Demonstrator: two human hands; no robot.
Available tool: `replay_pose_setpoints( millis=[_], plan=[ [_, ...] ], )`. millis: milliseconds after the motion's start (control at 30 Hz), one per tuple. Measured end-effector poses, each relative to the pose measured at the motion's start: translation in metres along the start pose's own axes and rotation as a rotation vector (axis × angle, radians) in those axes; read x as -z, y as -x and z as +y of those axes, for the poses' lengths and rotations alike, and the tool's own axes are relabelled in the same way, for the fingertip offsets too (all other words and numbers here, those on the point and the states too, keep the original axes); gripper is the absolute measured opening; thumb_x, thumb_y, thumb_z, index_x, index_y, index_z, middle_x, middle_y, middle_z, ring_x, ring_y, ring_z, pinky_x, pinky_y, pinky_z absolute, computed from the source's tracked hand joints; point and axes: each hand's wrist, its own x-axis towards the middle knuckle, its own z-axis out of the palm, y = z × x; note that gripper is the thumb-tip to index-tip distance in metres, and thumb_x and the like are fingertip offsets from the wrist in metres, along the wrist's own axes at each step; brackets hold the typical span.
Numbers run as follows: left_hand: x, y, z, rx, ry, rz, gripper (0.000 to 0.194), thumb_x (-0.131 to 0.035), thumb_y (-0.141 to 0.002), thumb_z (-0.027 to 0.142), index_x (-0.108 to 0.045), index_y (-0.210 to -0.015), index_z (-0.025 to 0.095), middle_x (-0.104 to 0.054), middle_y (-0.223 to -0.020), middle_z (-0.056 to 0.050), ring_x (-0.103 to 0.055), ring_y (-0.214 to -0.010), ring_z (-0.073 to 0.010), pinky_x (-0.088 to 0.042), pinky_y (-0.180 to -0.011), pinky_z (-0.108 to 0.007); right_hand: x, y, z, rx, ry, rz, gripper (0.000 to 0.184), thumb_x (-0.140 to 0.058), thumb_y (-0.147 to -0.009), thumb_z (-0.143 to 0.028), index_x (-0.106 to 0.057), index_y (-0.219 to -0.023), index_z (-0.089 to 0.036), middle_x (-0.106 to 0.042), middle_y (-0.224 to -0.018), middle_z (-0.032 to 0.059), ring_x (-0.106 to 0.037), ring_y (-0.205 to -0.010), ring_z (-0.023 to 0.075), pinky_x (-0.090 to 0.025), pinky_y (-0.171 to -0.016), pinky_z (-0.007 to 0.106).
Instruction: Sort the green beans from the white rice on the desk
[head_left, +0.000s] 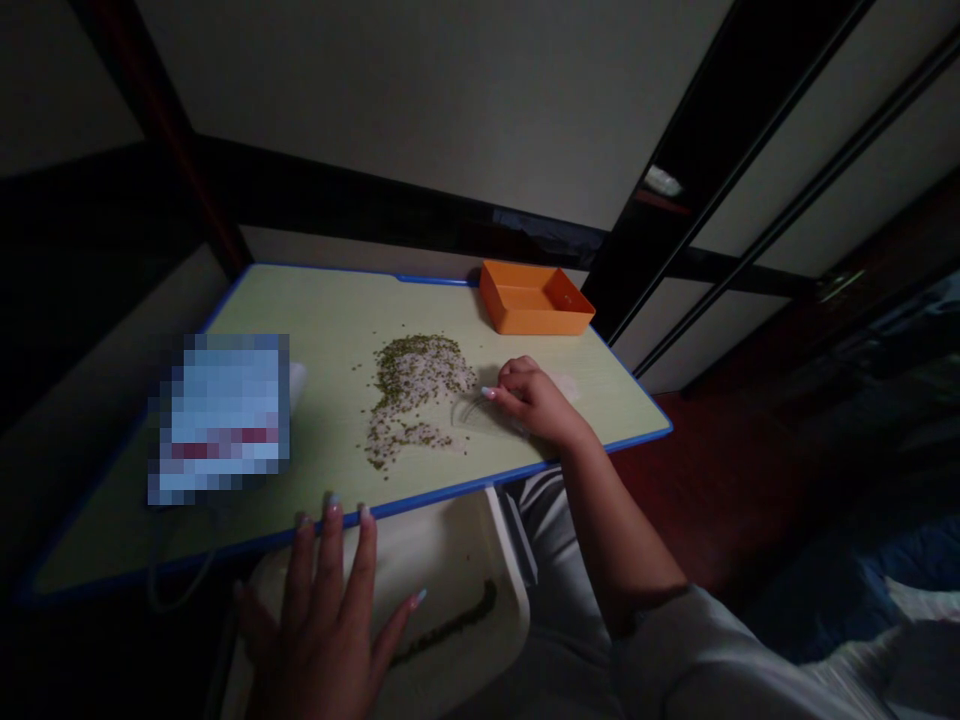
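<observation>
Nearest to the camera is the person's left hand (322,620), with its fingers spread apart; it is above the white bin (514,580), and the fingertips come up to the blue edge of the table (322,310). I cannot tell if these fingertips touch the edge. Inside the bin, which stands lower than the table top, one dark green strip of small grains (457,630) lies along the bottom. Well apart from the left hand, the right hand (540,400) is over the right half of the table, its fingers curled and closed on a clear plastic piece (480,415) — the exact shape of this piece is difficult to see. Just to the left of it, on the middle of the table, lies the heap of mixed green and pale grains (420,370), with single green ones scattered around its border. To the right of the right hand, partly behind it, there is a small pale patch (564,383). Behind, near the far edge, stands an orange tray (540,325), upright and with its open side up. On the left part of the table is a light blue object (225,400) — blurred into squares.
</observation>
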Motion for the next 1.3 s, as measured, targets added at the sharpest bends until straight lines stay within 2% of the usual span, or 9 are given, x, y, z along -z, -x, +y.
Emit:
replay_pose_setpoints(
  millis=[300, 500, 900, 1300],
  plan=[
    [0.000, -0.001, -0.001, -0.082, -0.013, 0.084, 0.078, -0.050, -0.094, 0.036, -0.012, -0.159, 0.013, -0.020, -0.169, -0.028, -0.005, -0.161, -0.0396, -0.007, -0.121, -0.082, -0.001, 0.023, -0.001, 0.004, -0.031, 0.056, 0.039, -0.062, -0.099, -0.031, -0.056, -0.063, -0.021, -0.058, -0.076, 0.0031, -0.053, -0.084, 0.0197, -0.042, -0.084, 0.034],
    [0.002, -0.001, 0.000, -0.042, 0.002, 0.035, 0.074, -0.047, -0.095, 0.037, -0.016, -0.159, 0.015, -0.019, -0.170, -0.026, -0.006, -0.161, -0.0395, -0.007, -0.122, -0.081, -0.001, 0.021, 0.000, -0.051, -0.009, 0.050, 0.040, -0.063, -0.099, -0.032, -0.055, -0.061, -0.021, -0.059, -0.077, 0.0030, -0.053, -0.083, 0.0193, -0.042, -0.084, 0.035],
    [0.002, -0.002, -0.001, -0.089, -0.030, 0.061, 0.086, -0.050, -0.094, 0.035, 0.003, -0.159, 0.018, -0.013, -0.169, -0.030, -0.003, -0.161, -0.0430, -0.012, -0.118, -0.086, 0.000, 0.018, 0.007, 0.043, -0.080, -0.050, 0.043, -0.067, -0.097, -0.031, -0.050, -0.060, -0.020, -0.052, -0.073, 0.0003, -0.050, -0.080, 0.0174, -0.039, -0.081, 0.033],
    [0.005, -0.002, 0.000, -0.047, 0.015, 0.035, 0.091, -0.053, -0.093, 0.036, 0.008, -0.159, 0.026, -0.016, -0.170, -0.027, -0.009, -0.160, -0.0437, -0.013, -0.118, -0.086, 0.006, 0.025, 0.003, 0.092, -0.115, -0.082, 0.042, -0.066, -0.098, -0.031, -0.051, -0.060, -0.019, -0.055, -0.080, 0.0018, -0.051, -0.085, 0.0175, -0.039, -0.085, 0.034]
  ],
)
